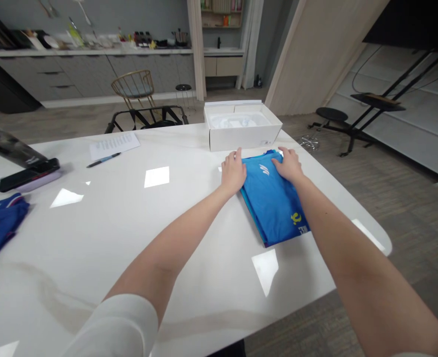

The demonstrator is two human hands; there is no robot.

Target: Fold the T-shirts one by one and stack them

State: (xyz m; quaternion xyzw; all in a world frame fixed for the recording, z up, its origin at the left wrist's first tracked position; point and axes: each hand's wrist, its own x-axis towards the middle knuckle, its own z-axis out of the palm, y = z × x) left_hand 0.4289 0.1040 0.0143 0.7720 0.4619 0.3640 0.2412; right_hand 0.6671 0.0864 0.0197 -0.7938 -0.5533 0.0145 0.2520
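A folded blue sports shirt [274, 198] lies on the white table. It has a white logo near its far end and a yellow mark with white lettering near its close edge. My left hand [234, 171] rests against the shirt's far left edge, fingers apart and partly bent. At the far right corner, my right hand [289, 164] lies with its thumb on the fabric and its fingers spread over the edge. Just beyond the shirt stands an open white box [244, 138] with clear plastic wrapping inside.
On the glossy table [129, 233] lie a printed sheet [115, 147] and a pen [104, 159]. Farther left are a handheld vacuum cleaner [25, 161] and a dark blue garment [3, 225]. Chairs, a black stool [331, 115] and a kitchen counter [92, 51] stand beyond.
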